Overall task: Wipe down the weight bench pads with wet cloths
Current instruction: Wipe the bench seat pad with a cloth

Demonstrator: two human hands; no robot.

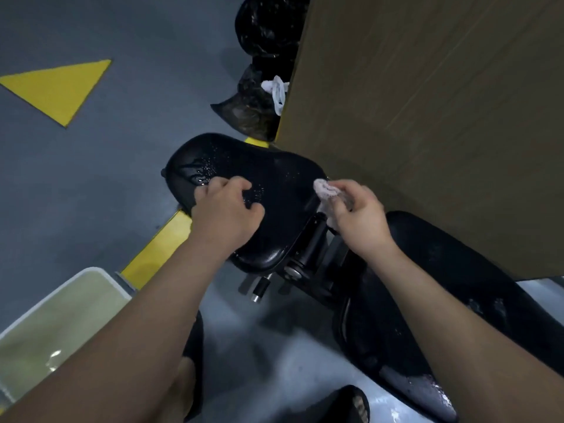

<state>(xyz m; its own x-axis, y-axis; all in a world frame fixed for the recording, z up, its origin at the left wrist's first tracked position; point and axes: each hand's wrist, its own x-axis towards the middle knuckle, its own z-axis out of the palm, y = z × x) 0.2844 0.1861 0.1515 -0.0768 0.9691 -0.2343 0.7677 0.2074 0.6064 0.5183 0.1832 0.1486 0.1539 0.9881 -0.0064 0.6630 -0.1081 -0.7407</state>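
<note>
Under the left hand [224, 209], wet black seat pad [274, 178], fingers bent and resting on it, right hand [360, 212] pinching a pale cloth [324, 189]

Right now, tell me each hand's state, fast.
Left hand: fingers curled on the seat pad, nothing visible in it.
Right hand: gripping the pale cloth.

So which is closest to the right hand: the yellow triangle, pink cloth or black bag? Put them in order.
1. pink cloth, held in the right hand
2. black bag, above, beside the wooden panel
3. yellow triangle, far left
</note>
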